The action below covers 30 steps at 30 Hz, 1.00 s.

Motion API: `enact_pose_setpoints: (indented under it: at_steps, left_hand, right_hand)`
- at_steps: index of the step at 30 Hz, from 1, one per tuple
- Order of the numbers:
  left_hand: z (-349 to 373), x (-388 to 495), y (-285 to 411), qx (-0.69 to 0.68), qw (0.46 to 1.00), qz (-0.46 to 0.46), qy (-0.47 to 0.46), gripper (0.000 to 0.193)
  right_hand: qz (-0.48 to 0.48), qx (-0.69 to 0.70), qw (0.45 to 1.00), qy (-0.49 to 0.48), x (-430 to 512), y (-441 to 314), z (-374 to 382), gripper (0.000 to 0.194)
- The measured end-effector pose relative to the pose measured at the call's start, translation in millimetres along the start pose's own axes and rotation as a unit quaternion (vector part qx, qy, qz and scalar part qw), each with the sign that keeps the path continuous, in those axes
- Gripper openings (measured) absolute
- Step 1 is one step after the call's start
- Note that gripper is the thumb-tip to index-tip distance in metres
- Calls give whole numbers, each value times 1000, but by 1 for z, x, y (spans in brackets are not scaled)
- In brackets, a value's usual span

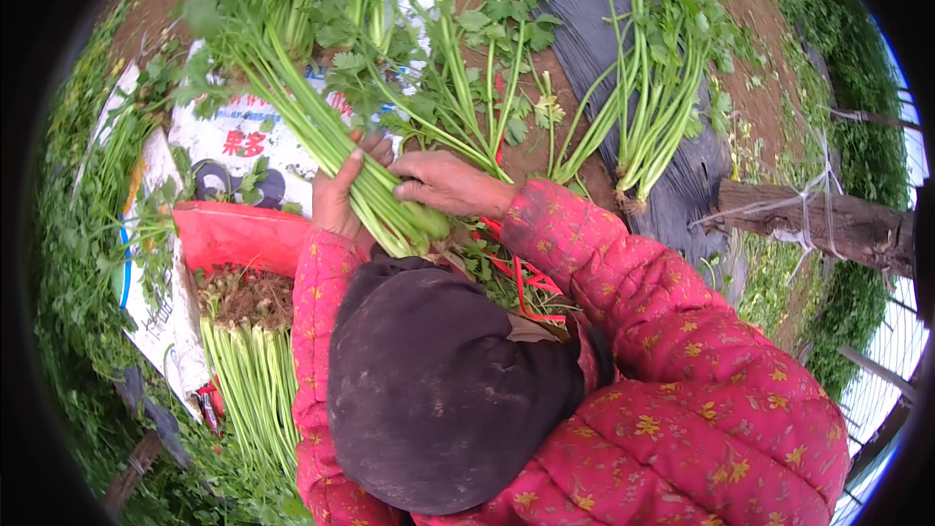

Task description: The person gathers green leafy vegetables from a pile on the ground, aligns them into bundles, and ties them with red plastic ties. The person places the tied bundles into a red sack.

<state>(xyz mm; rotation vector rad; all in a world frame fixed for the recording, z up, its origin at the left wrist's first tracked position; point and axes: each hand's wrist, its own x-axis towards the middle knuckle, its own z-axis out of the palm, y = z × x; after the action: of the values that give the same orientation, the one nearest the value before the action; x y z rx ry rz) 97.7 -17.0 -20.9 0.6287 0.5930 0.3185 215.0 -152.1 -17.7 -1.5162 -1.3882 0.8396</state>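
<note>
A bundle of leafy green celery stalks (310,124) slants across the middle, its leaves toward the upper left and its root end above my dark-clad knee. My left hand (343,193) is wrapped around the stalks, thumb on top. Against the bundle's right side is my right hand (438,179), its fingers curled; whether they grip a stalk cannot be told. Loose celery stalks (467,80) lie just beyond the right hand. Another bunch of celery (650,109) with roots rests on black plastic film (592,14) at the upper right.
White printed sacks (241,128) lie at the upper left, with more celery on them. A red plastic sheet (241,230) is beside my left sleeve, above stacked celery (252,380) with brown roots. Red strapping (522,285) lies near my right forearm. A wooden post (818,223) wrapped with twine juts in at right.
</note>
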Motion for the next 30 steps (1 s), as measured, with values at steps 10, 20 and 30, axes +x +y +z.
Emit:
enact_pose_setpoints:
  at_steps: [10,20,30]
  left_hand:
    - [-10,-7,2,11,998,42,42,36]
    - [-32,-40,50,74,982,151,89,51]
    - [-32,-25,20,7,988,134,78,37]
  right_hand:
    - [400,-253,869,144,-90,96,-3,67]
    - [292,115,887,340,-123,19,-130,38]
    - [232,-472,755,391,-146,64,-194,54]
